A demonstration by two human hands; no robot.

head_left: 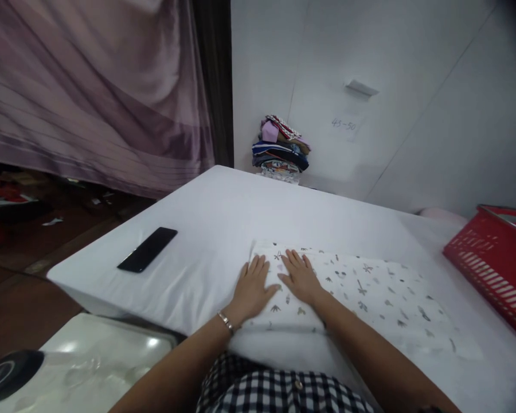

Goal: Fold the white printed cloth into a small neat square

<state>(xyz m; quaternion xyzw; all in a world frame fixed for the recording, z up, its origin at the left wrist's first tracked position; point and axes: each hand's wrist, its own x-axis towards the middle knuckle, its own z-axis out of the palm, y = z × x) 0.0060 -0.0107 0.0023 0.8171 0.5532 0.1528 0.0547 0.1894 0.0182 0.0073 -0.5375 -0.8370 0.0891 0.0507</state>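
At the near edge of the table (pixel 215 212), your left hand (pixel 251 287) and right hand (pixel 301 278) lie side by side. Their fingers are spread flat and grip nothing, pressing the left end of the patterned cloth (pixel 370 292). The cloth runs right, stopping short of the red basket (pixel 494 264). A phone (pixel 147 249) lies well left, near the table's edge. White tabletop stretches from your hands to the far stack of clothes (pixel 281 149).
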